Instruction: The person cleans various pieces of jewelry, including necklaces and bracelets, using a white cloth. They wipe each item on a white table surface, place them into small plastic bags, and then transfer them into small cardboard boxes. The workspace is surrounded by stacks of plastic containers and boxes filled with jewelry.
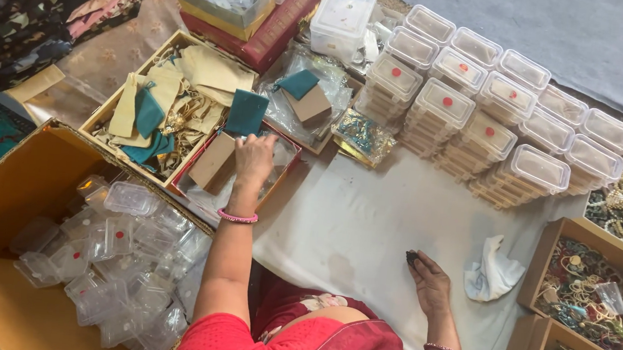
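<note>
My left hand reaches forward into a shallow red-rimmed tray and rests on a clear plastic bag there, beside a brown cardboard piece. A teal cloth pouch lies just beyond the fingers. My right hand rests low on a white cloth and pinches a small dark object at its fingertips. Each wrist wears a bangle.
A wooden box of beige and teal pouches sits at the left. A large cardboard carton holds several clear plastic boxes. Stacks of lidded clear boxes stand behind the cloth. Trays of beaded jewellery line the right. A crumpled white rag lies near my right hand.
</note>
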